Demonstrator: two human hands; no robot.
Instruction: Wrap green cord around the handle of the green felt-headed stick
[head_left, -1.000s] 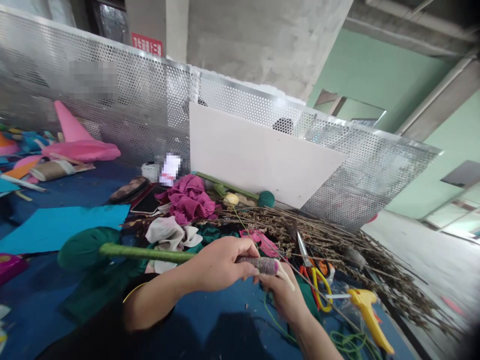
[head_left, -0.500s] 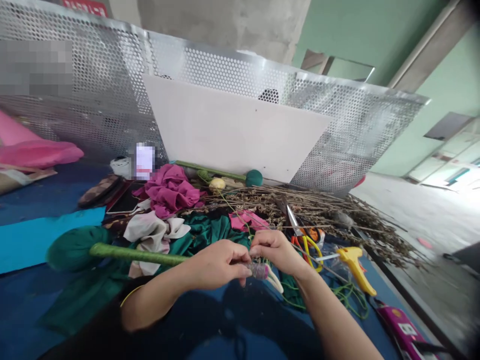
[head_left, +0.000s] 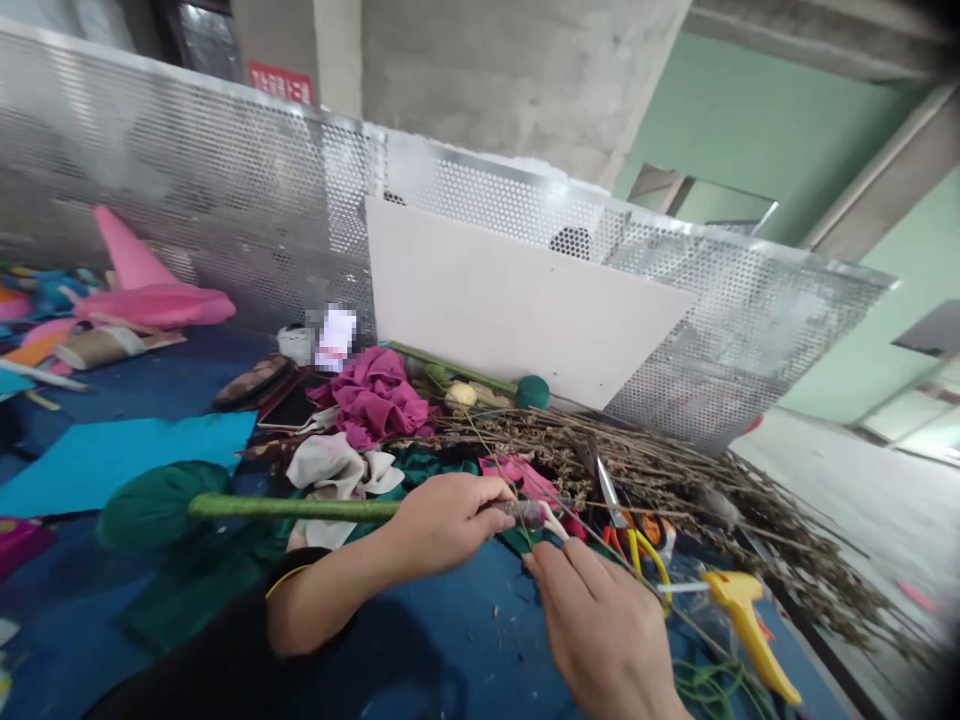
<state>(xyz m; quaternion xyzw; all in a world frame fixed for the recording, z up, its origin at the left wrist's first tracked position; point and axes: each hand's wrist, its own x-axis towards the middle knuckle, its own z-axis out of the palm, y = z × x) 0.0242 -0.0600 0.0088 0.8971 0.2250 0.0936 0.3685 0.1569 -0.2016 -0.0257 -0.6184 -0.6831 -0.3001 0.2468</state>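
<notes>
My left hand (head_left: 448, 522) is closed around a green-wrapped stick (head_left: 292, 508), held roughly level. A dark green fabric ball (head_left: 161, 503) forms the stick's left end. Past my left fingers, the right end shows a greyish-purple wrapped band (head_left: 531, 514) with a white piece (head_left: 553, 522) poking out. Just below that end, my right hand (head_left: 604, 625) has its fingers curled together, apparently pinching a thin green string (head_left: 523, 532) that runs down from the band. Its fingertips are partly hidden.
Scissors (head_left: 611, 495), a yellow glue gun (head_left: 742, 620) and tangled green string (head_left: 716, 685) lie to the right. Dried stems (head_left: 675, 445) stretch behind. Magenta cloth (head_left: 382, 395), white cloth (head_left: 337, 465) and a blue sheet (head_left: 127, 455) are on the left. A white board (head_left: 517, 300) leans against perforated metal.
My right hand has moved down and right, away from the stick's end, and turned its back upward. My left hand keeps its hold on the stick. The view has swung left.
</notes>
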